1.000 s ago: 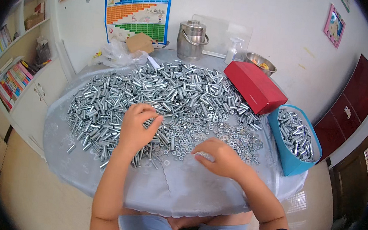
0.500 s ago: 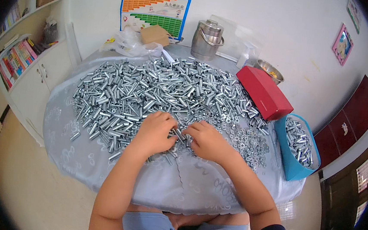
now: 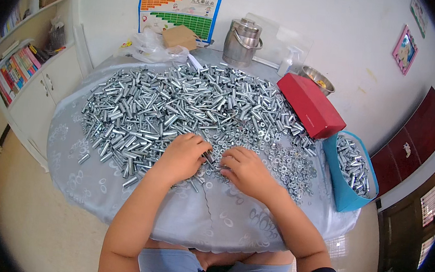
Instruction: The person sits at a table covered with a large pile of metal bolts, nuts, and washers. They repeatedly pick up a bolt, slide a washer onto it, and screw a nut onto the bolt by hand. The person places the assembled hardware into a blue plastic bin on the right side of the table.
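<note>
We see both hands down on the round table (image 3: 120, 200), which is draped in a pale grey patterned cloth. Our left hand (image 3: 182, 159) rests palm-down at the near edge of the big heap of silver metal sleeves (image 3: 179, 102), its fingers curled over a few of them; whether it actually grips one, we cannot tell. Our right hand (image 3: 248, 171) lies just beside it, fingers bent toward the left hand, fingertips among the small washers (image 3: 287, 164) scattered at the heap's near right side; what it pinches, if anything, is hidden. The two hands nearly touch at the fingertips.

Toward the table's far right edge lies a red box (image 3: 309, 105), and a blue bag (image 3: 345, 169) holding more metal parts hangs off the right edge. At the far edge stand a steel lidded can (image 3: 242, 42), a spray bottle (image 3: 286, 64), a metal bowl (image 3: 316, 80), a cardboard box (image 3: 179, 36) and a clear plastic bag (image 3: 145, 48).
</note>
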Demonstrator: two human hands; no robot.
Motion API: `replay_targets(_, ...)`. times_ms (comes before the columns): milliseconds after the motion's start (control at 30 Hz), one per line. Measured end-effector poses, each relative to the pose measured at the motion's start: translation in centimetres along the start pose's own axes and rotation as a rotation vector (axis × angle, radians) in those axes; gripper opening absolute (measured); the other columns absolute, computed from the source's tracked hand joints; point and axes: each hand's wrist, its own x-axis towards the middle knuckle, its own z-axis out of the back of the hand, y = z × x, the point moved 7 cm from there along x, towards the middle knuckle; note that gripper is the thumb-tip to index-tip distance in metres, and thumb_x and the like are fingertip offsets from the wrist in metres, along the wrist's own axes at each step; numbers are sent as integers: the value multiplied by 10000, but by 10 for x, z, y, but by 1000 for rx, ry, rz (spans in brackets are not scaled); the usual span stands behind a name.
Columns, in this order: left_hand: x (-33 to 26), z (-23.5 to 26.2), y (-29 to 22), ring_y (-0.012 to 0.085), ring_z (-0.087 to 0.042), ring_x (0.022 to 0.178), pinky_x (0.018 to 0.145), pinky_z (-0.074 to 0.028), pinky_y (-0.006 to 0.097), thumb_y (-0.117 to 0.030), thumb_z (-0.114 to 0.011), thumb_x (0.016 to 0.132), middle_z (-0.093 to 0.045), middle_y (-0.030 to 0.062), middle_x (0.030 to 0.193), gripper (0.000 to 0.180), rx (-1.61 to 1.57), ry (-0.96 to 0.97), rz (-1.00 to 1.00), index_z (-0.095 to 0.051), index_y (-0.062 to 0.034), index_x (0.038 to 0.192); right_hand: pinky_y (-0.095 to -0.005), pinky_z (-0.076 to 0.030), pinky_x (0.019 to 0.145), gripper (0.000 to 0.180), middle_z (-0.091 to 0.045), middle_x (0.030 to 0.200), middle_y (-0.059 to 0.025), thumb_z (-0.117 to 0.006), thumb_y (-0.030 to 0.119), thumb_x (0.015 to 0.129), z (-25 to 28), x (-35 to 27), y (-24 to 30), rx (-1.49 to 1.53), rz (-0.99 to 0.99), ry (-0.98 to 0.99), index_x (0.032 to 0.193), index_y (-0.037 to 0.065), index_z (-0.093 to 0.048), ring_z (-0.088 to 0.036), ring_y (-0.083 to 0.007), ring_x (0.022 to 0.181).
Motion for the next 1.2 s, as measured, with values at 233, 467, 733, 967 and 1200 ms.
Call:
replay_targets(233, 0, 1, 12, 244, -515, 872, 775, -416, 341, -114, -679, 692, -578, 73, 829, 272, -150, 125, 167, -560, -60, 931, -352, -414, 735, 140, -589, 809, -49, -621, 148, 764, 18, -27, -3, 37, -55, 17, 879, 72, -597, -546, -237, 819)
replay_targets(467, 4, 1, 3, 234, -510, 877, 781, -407, 328, -124, -665, 716, -559, 64, 819, 231, -132, 183, 164, -541, -53, 897, -338, -425, 695, 174, -607, 792, -54, -671, 94, 713, 31, -43, -13, 153, -105, -114, 877, 67, -618, -545, -238, 752)
replay_targets(733, 5, 7, -1, 252, -496, 874, 809, -387, 330, -91, -601, 786, -546, 79, 861, 270, -126, 73, 181, -495, -30, 1026, -346, -418, 701, 163, -588, 819, -57, -633, 124, 745, 34, -49, -25, 218, -171, -102, 895, 75, -593, -537, -240, 776)
replay_targets(967, 12, 12, -2, 87, -544, 719, 634, -448, 222, 34, -596, 785, -531, 30, 834, 251, -831, -141, 387, -469, -25, 993, -348, -433, 670, 174, -583, 789, -78, -635, 121, 750, 28, -51, -22, 261, -207, -135, 908, 64, -589, -548, -247, 734)
replay_targets(1200, 13, -14, -19, 105, -590, 694, 614, -452, 210, 6, -600, 803, -550, 40, 832, 175, -1238, -5, 376, -476, -15, 924, -314, -469, 582, 198, -605, 830, -114, -643, 103, 764, 19, -54, -25, 555, -439, -154, 939, 27, -589, -585, -218, 641)
